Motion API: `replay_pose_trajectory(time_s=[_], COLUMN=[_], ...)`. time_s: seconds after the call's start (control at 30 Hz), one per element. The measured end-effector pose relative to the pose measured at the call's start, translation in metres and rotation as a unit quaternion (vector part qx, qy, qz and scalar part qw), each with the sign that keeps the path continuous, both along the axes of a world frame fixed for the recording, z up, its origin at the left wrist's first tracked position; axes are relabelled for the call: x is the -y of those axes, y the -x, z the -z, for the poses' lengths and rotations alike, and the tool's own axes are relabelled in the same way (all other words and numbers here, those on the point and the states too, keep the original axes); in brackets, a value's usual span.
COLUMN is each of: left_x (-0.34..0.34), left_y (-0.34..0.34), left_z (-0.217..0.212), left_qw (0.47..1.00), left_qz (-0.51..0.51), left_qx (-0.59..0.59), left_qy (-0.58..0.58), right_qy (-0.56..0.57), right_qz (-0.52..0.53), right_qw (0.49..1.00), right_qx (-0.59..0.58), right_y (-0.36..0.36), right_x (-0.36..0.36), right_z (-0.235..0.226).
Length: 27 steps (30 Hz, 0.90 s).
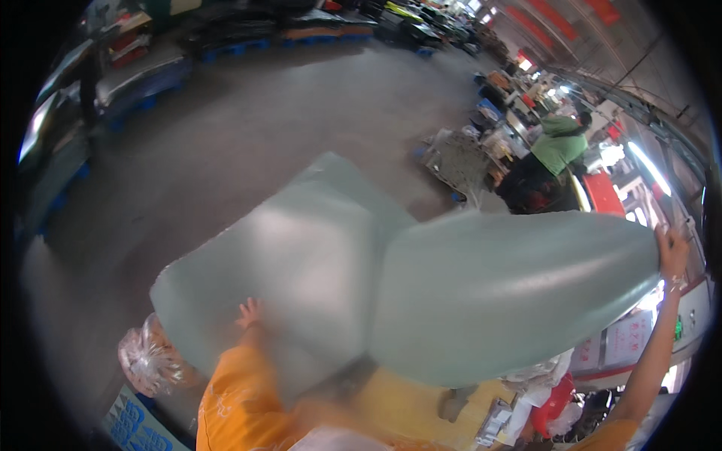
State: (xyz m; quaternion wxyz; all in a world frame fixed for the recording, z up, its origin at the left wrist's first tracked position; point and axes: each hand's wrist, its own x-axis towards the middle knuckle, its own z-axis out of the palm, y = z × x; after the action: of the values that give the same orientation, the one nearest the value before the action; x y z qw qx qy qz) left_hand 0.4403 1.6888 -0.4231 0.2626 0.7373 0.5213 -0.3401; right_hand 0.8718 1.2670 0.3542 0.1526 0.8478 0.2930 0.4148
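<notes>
A large, smooth grey-green sheet [519, 293] spreads across the middle of the view. It bends along a crease near its centre, and its right part is raised and curved. My left hand [250, 312] lies on the left part with fingers spread. At the far right, my right hand [671, 252] grips the sheet's raised edge, its thumb and fingers closed around it. The sheet covers much of the yellowish work surface [398, 406] beneath, of which a strip shows at the near side.
A clear plastic bag [150, 357] of brownish contents sits at the left. Red and white items [553, 402] crowd the near right. A person in a green top [556, 146] works farther off at the right. Dark stacks on blue pallets [233, 49] line the far floor.
</notes>
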Motion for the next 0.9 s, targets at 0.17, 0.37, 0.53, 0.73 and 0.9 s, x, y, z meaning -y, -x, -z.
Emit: replay_pose_trajectory(time_s=[0.17, 0.37, 0.53, 0.73, 0.9], left_x=[0.060, 0.195, 0.187, 0.194, 0.197], left_y=[-0.022, -0.025, -0.031, -0.043, -0.024], left_z=[-0.046, -0.064, -0.058, -0.064, -0.099], left_qw=[0.946, 0.904, 0.929, 0.923, 0.879], left_qz=[0.038, 0.107, 0.101, 0.062, -0.021], left_qx=[0.319, 0.377, 0.322, 0.348, 0.455], left_qy=[-0.042, 0.169, 0.152, 0.153, 0.139], right_qy=[-0.064, -0.211, -0.201, -0.275, -0.345], right_qz=[-0.230, -0.353, -0.420, -0.391, -0.393], right_qw=[0.971, 0.911, 0.878, 0.878, 0.851], right_qx=[0.030, 0.041, 0.109, 0.032, -0.050], right_y=[-0.009, 0.030, 0.085, 0.129, 0.140], right_x=[-0.116, -0.146, -0.125, -0.073, -0.054], right_z=[-0.016, -0.040, -0.025, 0.016, 0.042])
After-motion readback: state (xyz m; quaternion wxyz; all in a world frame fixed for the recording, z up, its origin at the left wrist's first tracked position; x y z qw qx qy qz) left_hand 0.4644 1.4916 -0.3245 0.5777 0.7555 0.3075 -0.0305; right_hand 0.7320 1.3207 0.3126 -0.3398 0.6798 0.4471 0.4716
